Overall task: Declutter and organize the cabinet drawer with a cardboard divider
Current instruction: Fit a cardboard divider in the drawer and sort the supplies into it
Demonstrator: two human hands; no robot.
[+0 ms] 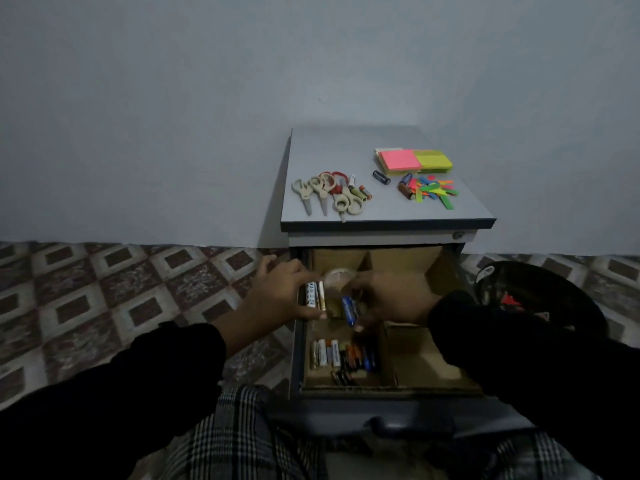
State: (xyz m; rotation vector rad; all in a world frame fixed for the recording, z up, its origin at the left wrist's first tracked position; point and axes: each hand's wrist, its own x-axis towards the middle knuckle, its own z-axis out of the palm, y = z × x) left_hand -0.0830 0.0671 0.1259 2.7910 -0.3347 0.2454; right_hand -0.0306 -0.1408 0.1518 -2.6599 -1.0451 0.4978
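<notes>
The open drawer of a grey cabinet holds a cardboard divider with several compartments. Several batteries lie in the front left compartment. My left hand is over the drawer's left edge, gripping two white batteries. My right hand hovers over the middle of the drawer, pinching a blue battery. A roll of clear tape sits in the back left compartment, partly hidden by my hands.
On the cabinet top lie several scissors, loose batteries, pink and yellow sticky notes and coloured paper strips. A dark bag sits on the patterned floor at the right. The wall stands behind.
</notes>
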